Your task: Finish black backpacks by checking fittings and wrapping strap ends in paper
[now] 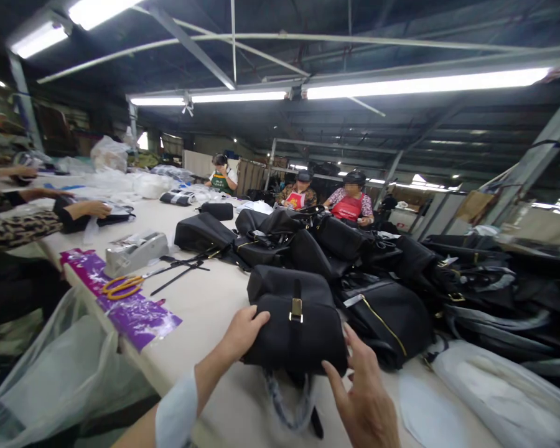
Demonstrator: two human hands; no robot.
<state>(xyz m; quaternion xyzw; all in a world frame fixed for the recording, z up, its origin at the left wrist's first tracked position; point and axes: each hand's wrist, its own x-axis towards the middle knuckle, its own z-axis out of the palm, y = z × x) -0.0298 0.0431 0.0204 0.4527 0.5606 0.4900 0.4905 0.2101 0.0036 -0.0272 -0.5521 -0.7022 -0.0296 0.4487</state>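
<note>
A black backpack [292, 330] with a front flap and a gold buckle [296, 310] is right in front of me on the table. Its handle [289, 401], wrapped in clear plastic, hangs toward me below the flap. My left hand [245, 333] grips the left side of the bag, thumb on the front and the other fingers hidden behind it. At the lower right corner, my right hand [366, 386] touches the bag with thumb and fingers spread apart. Close to the right of it lies another black bag with a gold zipper [385, 326].
Many black bags [308, 249] are heaped beyond and to the right. Yellow-handled scissors [124, 286], a tape dispenser [135, 252] and purple sheeting [121, 305] lie at left. A plastic-wrapped white bundle [504, 386] sits at right. Co-workers sit across; another person's hands [91, 210] work at left.
</note>
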